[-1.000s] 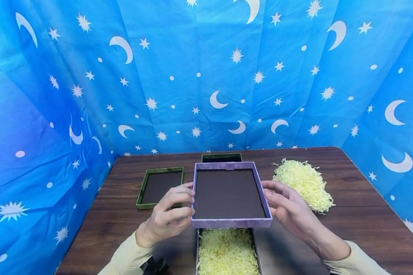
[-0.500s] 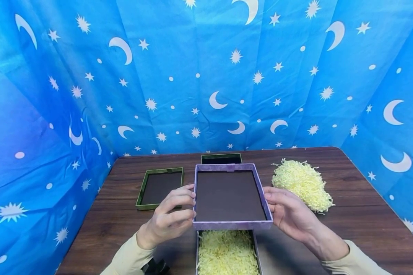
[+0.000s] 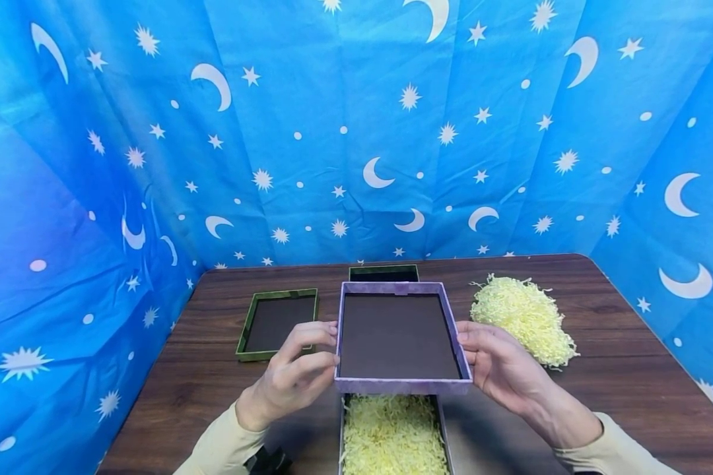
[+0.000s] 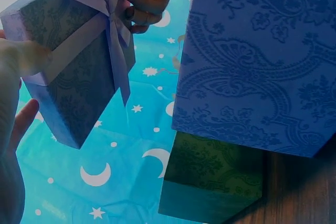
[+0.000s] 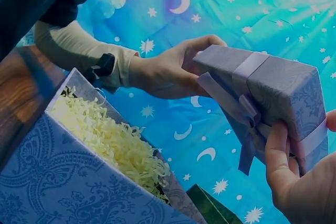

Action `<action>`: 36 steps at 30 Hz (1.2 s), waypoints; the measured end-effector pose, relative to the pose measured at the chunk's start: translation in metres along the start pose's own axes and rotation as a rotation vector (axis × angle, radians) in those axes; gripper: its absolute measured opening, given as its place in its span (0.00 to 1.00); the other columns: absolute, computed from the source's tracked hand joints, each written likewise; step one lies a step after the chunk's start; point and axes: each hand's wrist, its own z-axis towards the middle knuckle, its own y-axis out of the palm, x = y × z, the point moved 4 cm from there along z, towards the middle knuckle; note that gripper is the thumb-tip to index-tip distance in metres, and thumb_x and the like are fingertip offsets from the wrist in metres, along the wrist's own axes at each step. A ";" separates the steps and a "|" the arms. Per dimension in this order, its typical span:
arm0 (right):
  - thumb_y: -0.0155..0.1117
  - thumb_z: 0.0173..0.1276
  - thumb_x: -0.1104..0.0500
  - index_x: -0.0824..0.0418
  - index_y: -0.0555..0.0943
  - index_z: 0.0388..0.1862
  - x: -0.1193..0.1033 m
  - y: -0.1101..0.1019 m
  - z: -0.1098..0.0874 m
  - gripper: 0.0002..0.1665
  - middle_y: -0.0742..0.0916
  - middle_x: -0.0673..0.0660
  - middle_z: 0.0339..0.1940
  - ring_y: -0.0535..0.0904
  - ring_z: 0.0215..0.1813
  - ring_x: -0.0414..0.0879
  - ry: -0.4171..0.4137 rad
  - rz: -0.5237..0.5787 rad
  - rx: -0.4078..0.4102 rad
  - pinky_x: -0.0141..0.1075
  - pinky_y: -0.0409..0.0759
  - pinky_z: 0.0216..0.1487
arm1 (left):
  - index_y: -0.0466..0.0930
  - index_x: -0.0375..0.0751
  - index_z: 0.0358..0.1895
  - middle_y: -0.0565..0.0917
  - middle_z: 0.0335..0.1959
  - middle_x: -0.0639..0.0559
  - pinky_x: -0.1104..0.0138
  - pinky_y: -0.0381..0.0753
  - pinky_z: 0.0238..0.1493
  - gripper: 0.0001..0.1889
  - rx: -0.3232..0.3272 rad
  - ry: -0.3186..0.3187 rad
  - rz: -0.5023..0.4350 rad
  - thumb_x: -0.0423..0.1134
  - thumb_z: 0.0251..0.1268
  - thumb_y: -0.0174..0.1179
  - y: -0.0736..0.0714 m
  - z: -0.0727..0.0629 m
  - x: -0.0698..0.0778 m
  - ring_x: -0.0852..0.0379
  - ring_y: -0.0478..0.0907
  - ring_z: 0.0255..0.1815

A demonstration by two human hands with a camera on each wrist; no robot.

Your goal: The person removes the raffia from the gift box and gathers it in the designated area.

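Observation:
A purple box lid with a dark lining hangs in the air in the head view, its hollow inside facing me. My left hand grips its left side, and my right hand holds the right side with thumb and fingers. The right wrist view shows a lilac ribbon bow on the lid's patterned outer face. Below and nearer to me stands a tall purple box, apart from the lid. Pale yellow shredded paper fills it near the top; its front end is out of the head view.
A green lid lies hollow side up at the left on the wooden table. Behind the purple lid stands a green box, partly hidden. A loose heap of yellow shredded paper sits at the right. Blue cloth surrounds the table.
The purple lid has shifted very slightly to the right, still held on both sides. My right fingers sit a little lower along its edge, and the left fingers have shifted slightly.

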 end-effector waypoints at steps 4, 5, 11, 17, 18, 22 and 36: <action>0.34 0.76 0.70 0.67 0.76 0.55 0.000 -0.001 -0.001 0.22 0.87 0.57 0.47 0.85 0.46 0.46 -0.007 -0.004 -0.003 0.38 0.84 0.52 | 0.76 0.28 0.39 0.75 0.40 0.32 0.57 0.81 0.56 0.05 -0.005 -0.024 -0.005 0.27 0.65 0.59 0.000 -0.002 -0.001 0.39 0.76 0.50; 0.34 0.76 0.70 0.67 0.76 0.55 0.000 -0.001 -0.001 0.22 0.87 0.57 0.47 0.85 0.46 0.46 -0.008 -0.003 -0.007 0.38 0.84 0.52 | 0.76 0.27 0.40 0.75 0.40 0.31 0.57 0.81 0.56 0.05 -0.006 -0.032 -0.013 0.27 0.64 0.59 0.000 -0.002 -0.001 0.39 0.76 0.50; 0.33 0.75 0.70 0.68 0.75 0.56 0.000 -0.003 -0.001 0.22 0.87 0.58 0.47 0.85 0.46 0.46 -0.012 0.000 -0.022 0.39 0.84 0.51 | 0.75 0.20 0.47 0.76 0.45 0.30 0.60 0.79 0.58 0.15 0.024 -0.218 -0.094 0.30 0.62 0.60 0.000 -0.009 -0.004 0.41 0.76 0.50; 0.33 0.74 0.71 0.67 0.75 0.55 0.001 -0.004 -0.002 0.22 0.87 0.58 0.46 0.85 0.46 0.46 -0.018 0.002 -0.032 0.39 0.84 0.50 | 0.68 0.21 0.58 0.73 0.52 0.34 0.59 0.82 0.57 0.21 0.081 -0.758 -0.426 0.20 0.61 0.57 0.003 -0.025 -0.010 0.50 0.77 0.56; 0.33 0.74 0.71 0.67 0.75 0.55 0.001 -0.004 -0.002 0.22 0.87 0.58 0.46 0.85 0.46 0.46 -0.020 0.002 -0.032 0.39 0.84 0.50 | 0.68 0.22 0.59 0.73 0.52 0.33 0.58 0.83 0.55 0.21 0.094 -0.849 -0.471 0.19 0.61 0.56 0.003 -0.027 -0.011 0.51 0.77 0.55; 0.34 0.74 0.71 0.67 0.75 0.55 0.002 -0.005 -0.002 0.21 0.87 0.58 0.46 0.85 0.45 0.46 -0.021 0.007 -0.032 0.38 0.84 0.50 | 0.65 0.20 0.59 0.75 0.49 0.34 0.59 0.86 0.48 0.19 0.104 -1.155 -0.608 0.24 0.67 0.54 0.007 -0.033 -0.011 0.54 0.79 0.49; 0.36 0.73 0.71 0.66 0.73 0.56 0.005 -0.005 -0.001 0.20 0.87 0.57 0.46 0.85 0.46 0.45 -0.013 -0.022 -0.009 0.37 0.84 0.49 | 0.66 0.29 0.58 0.79 0.40 0.50 0.67 0.85 0.34 0.18 0.180 -1.607 -1.053 0.34 0.70 0.54 0.015 -0.040 -0.009 0.60 0.80 0.36</action>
